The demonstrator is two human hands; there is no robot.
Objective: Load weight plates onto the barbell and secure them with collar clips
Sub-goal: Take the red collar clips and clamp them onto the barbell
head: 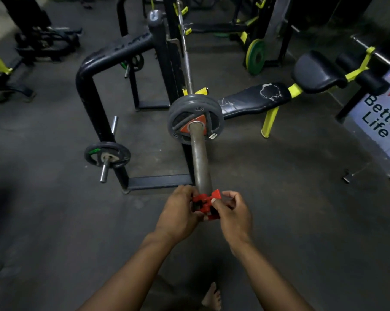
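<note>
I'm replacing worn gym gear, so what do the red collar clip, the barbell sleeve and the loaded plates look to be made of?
The red collar clip, held by both hands at the sleeve's end, looks like moulded plastic: uniform matte red, blocky edges. The barbell sleeve looks like bare steel, dull grey and tarnished brown in patches. The weight plates look rubber- or paint-coated, matte dark grey with an orange-red insert; the core cannot be told.

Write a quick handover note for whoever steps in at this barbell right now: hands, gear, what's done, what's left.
Left hand and right hand both grip the red plastic collar clip at the near tip of the grey steel barbell sleeve.
Done: dark grey round weight plates sit far up the sleeve.
Left: slide the clip up against the plates and lock it. The bar's far end is out of view, so check it. A spare small plate hangs on the rack peg.
</note>
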